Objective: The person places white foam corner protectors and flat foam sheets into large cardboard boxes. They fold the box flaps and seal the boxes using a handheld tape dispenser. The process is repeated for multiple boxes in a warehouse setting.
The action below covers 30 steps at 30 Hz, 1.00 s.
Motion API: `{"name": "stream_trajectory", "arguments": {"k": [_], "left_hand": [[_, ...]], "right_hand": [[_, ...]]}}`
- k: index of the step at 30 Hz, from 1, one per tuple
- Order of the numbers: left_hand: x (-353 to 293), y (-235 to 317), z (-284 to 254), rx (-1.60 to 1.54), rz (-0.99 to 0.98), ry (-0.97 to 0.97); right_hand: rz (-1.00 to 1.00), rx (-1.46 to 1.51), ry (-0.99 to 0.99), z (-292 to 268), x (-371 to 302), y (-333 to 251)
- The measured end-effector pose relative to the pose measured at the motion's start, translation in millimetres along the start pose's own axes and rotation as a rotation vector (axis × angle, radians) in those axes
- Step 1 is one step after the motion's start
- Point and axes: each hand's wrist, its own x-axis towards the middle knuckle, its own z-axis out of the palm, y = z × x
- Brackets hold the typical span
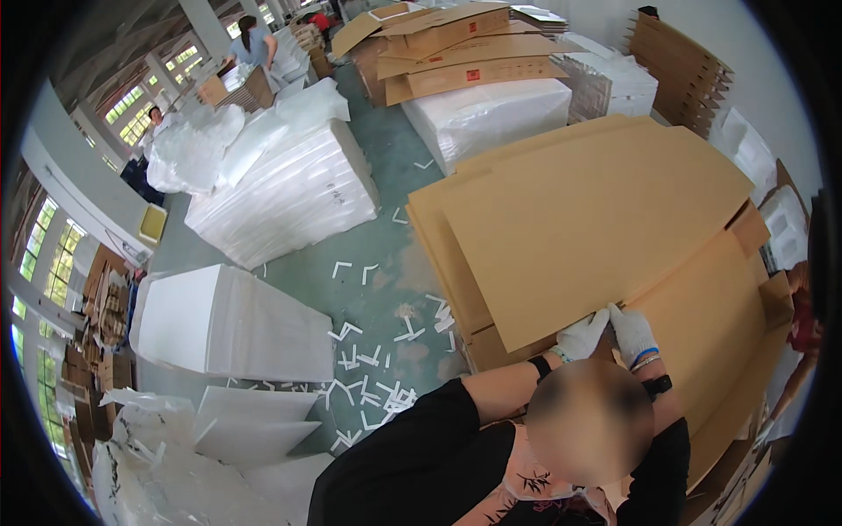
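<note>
A large brown cardboard sheet (596, 219) is the top layer of the stack in front of me, its near edge at my hands. My left hand (581, 337), in a white glove, has its fingers closed on that edge. Close beside it, my right hand (633, 337), also gloved, pinches the edge where the sheet meets a fold; its fingertips are partly hidden. An open cardboard carton blank (715, 324) with raised flaps lies to the right, under my right forearm.
White foam strips (386, 394) litter the green floor at left. Plastic-wrapped white stacks (281, 193) and a wrapped white block (254, 324) stand beyond. Folded cartons (474, 53) top another stack at the back. Another person's arm (794, 368) shows at the right edge; a person (253, 48) stands far back.
</note>
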Motion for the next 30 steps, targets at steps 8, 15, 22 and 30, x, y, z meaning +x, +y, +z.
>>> {"name": "stream_trajectory", "arguments": {"k": [8, 15, 22, 30], "left_hand": [[-2.2, 0.3, 4.8, 0.024, 0.022, 0.091], [-3.4, 8.3, -6.8, 0.039, 0.012, 0.029], [-0.1, -22.3, 2.7, 0.491, 0.413, 0.019], [13.9, -2.2, -28.8, -0.104, -0.008, -0.030]], "right_hand": [[0.209, -0.050, 0.090, -58.0, -0.2, 44.1], [-0.402, -0.368, 0.379, -135.5, -145.8, 80.4], [-0.194, -0.836, 0.284, -146.1, -321.9, 137.2], [0.052, -0.719, 0.431, -104.6, -296.9, 136.9]]}}
